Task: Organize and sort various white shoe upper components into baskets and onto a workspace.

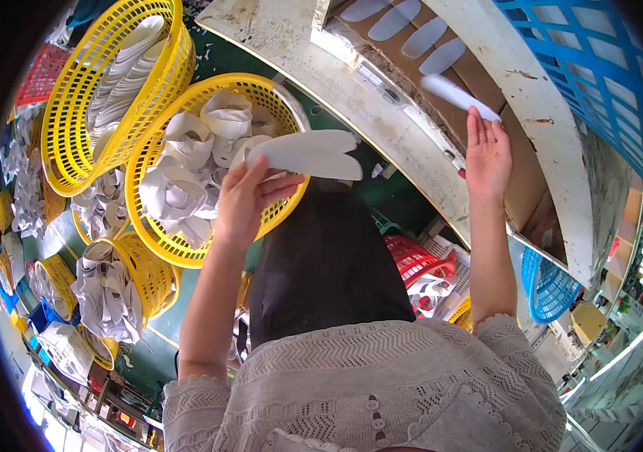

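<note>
My left hand [242, 200] pinches a few thin white insoles [310, 154] at one end; they fan out to the right over the rim of a yellow basket [212, 260]. Curled white sheets [178, 184] fill that basket. Over on the right, my right hand [489, 158] has its fingers stretched out, palm in view. A slightly blurred white insole [453, 96] lies at its fingertips, tilted above a brown board [526, 173]; the thumb is hidden. Several flat insoles, one of them a pale insole [424, 38], lie in a row farther along the board.
Beside the board runs a worn white machine edge [404, 124], with a curved white frame [536, 90] on its other side. A blue basket [600, 60] stands far right. At the far left, another yellow basket [61, 151] holds stacked insoles. A red basket [415, 260] sits near my right forearm.
</note>
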Action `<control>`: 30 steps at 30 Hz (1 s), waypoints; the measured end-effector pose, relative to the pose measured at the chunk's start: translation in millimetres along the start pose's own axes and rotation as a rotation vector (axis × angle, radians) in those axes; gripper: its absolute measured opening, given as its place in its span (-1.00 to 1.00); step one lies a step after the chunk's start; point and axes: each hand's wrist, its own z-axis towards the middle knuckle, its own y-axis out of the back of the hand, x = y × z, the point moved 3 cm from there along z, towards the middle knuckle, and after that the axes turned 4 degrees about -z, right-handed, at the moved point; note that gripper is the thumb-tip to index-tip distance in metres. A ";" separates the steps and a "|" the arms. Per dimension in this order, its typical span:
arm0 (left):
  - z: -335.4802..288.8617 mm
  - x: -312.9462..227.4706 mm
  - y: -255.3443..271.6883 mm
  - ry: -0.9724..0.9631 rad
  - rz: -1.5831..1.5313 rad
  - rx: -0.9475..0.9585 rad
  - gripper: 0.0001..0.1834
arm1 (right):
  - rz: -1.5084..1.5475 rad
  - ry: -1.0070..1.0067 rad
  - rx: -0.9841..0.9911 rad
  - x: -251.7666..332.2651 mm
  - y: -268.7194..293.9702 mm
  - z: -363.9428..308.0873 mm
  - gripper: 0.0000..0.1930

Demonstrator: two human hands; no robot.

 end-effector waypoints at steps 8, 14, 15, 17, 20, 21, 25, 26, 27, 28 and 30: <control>-13.9 12.2 28.1 0.038 -0.032 -0.036 -0.61 | -0.729 0.288 -0.045 8.6 45.4 30.3 -0.69; -17.3 24.2 33.0 0.082 -0.036 -0.038 -0.63 | -0.631 0.136 -0.098 30.9 100.7 76.9 -0.69; -16.8 24.5 31.2 0.092 -0.021 -0.036 -0.63 | -0.616 0.078 -0.049 33.8 121.4 94.2 -0.71; -13.7 25.9 28.9 0.106 -0.022 -0.021 -0.63 | -0.619 0.070 -0.009 28.8 146.9 132.3 -0.71; -11.7 28.0 27.9 0.114 0.004 -0.035 -0.63 | -0.702 0.049 0.108 7.0 126.8 165.0 -0.71; -11.6 28.3 27.1 0.113 0.028 -0.049 -0.64 | -0.789 0.049 0.176 0.3 112.9 170.8 -0.71; -9.7 30.6 16.2 0.127 0.049 -0.035 -0.62 | -0.845 -0.041 0.248 -7.3 117.5 208.5 -0.68; -10.1 32.3 16.1 0.134 0.054 -0.036 -0.62 | -0.830 -0.047 0.297 -10.6 116.4 214.9 -0.66; -10.2 33.9 16.5 0.140 0.058 -0.037 -0.61 | -0.814 -0.053 0.347 -14.4 115.2 220.8 -0.64; -10.5 35.8 16.9 0.142 0.057 -0.040 -0.61 | -0.815 -0.056 0.347 -17.7 116.6 227.3 -0.64; -10.9 39.6 17.8 0.147 0.030 -0.049 -0.65 | -1.115 0.072 0.376 -22.7 117.0 239.8 -0.62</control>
